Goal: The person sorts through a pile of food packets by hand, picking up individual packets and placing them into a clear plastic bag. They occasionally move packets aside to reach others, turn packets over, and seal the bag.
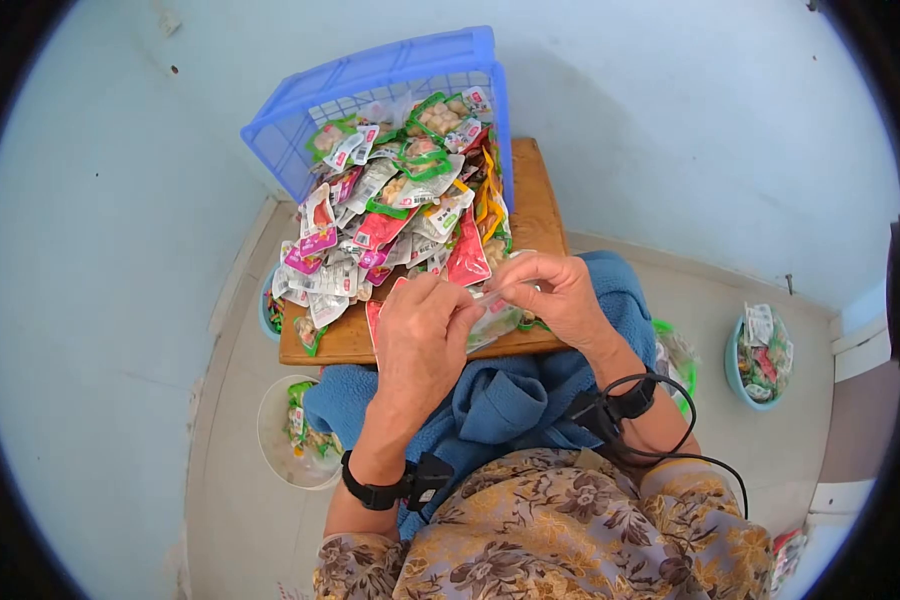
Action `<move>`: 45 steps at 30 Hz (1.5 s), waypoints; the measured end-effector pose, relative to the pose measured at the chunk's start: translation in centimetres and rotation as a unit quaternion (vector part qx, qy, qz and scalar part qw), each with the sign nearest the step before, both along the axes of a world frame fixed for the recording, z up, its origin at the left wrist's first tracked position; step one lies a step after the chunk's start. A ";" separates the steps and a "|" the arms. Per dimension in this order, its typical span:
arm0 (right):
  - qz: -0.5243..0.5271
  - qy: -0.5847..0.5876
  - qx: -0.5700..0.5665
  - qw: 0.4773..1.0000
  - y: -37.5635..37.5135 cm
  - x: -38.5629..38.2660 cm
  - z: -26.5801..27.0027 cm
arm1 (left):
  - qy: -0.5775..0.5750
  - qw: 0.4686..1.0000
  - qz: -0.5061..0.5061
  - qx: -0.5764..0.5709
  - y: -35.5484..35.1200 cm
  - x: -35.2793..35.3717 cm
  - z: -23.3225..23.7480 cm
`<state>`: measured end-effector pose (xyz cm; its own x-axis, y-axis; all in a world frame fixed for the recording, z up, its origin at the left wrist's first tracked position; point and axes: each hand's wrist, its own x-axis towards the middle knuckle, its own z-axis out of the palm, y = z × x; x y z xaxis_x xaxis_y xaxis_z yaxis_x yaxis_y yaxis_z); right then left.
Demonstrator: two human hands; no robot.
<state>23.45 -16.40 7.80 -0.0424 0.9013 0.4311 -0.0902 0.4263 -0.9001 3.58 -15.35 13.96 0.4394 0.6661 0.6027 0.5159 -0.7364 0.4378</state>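
Note:
My left hand (422,325) and my right hand (562,303) meet above the near edge of a wooden table. Fingers of both hands are pinched together at the top edge of a clear plastic packet (494,322), whose contents I cannot make out. Just beyond my hands lies a heap of small sealed snack packets (375,205), in silver, green, red, purple and yellow. A red packet (470,252) lies close to my fingertips. The heap spills from a blue plastic basket (502,130) tipped on its side.
The wooden table (538,200) stands against a pale blue wall. On the floor are a white bucket (270,440) with packets at left, a light-blue basin (738,370) of packets at right, and a green-rimmed container (662,327) by my right arm. A black cable (695,420) hangs from my right wrist.

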 end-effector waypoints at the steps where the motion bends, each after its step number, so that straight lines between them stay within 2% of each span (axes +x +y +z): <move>1: 0.003 -0.001 0.000 1.000 0.0 0.0 -0.1 | -0.001 1.000 -0.006 -0.011 -0.1 0.0 0.0; 6: 0.023 0.046 -0.020 0.998 -0.1 -0.1 -0.4 | -0.010 1.000 -0.010 -0.027 -0.3 -0.2 -0.2; 10: 0.025 0.015 -0.031 0.999 0.0 -0.3 -0.6 | -0.011 1.000 -0.023 -0.013 -0.3 -0.1 -0.1; 13: 0.055 0.046 -0.023 0.997 0.2 -0.6 -1.4 | -0.011 0.999 -0.031 -0.004 -0.1 -0.2 -0.3; 14: 0.053 0.047 -0.052 0.996 0.0 -0.5 -1.1 | -0.005 0.999 -0.032 -0.002 -0.1 -0.2 -0.3; 15: 0.050 0.047 -0.081 0.994 -0.2 -0.5 -0.9 | -0.006 0.999 -0.032 -0.002 -0.1 -0.5 -0.2; 21: 0.029 0.101 -0.087 0.991 0.2 -0.1 -1.6 | 0.050 0.998 -0.025 -0.039 0.1 -4.7 0.6; 24: 0.039 0.114 -0.093 0.988 0.2 -0.4 -1.6 | 0.053 0.996 0.003 -0.078 0.2 -6.2 0.7; 30: 0.061 0.128 -0.097 0.985 0.8 -0.1 -1.3 | 0.057 0.996 0.033 -0.054 0.1 -6.0 0.6; 34: 0.026 0.141 -0.099 0.985 0.5 -0.4 -1.3 | 0.026 0.997 0.042 -0.062 0.7 -6.1 0.2; 36: 0.007 0.086 -0.087 0.992 0.4 -0.4 -1.2 | 0.009 0.996 0.041 -0.076 0.8 -6.1 0.2; 40: 0.006 0.088 -0.113 0.990 0.4 -0.2 -2.1 | -0.003 0.993 0.051 -0.106 0.7 -5.8 0.1; 43: 0.015 0.094 -0.090 0.991 0.7 0.0 -3.0 | -0.037 0.990 0.036 -0.132 0.6 -5.5 -0.2; 45: -0.032 0.085 -0.094 0.991 0.6 -0.4 -3.1 | -0.058 0.987 0.023 -0.150 0.7 -5.6 -1.2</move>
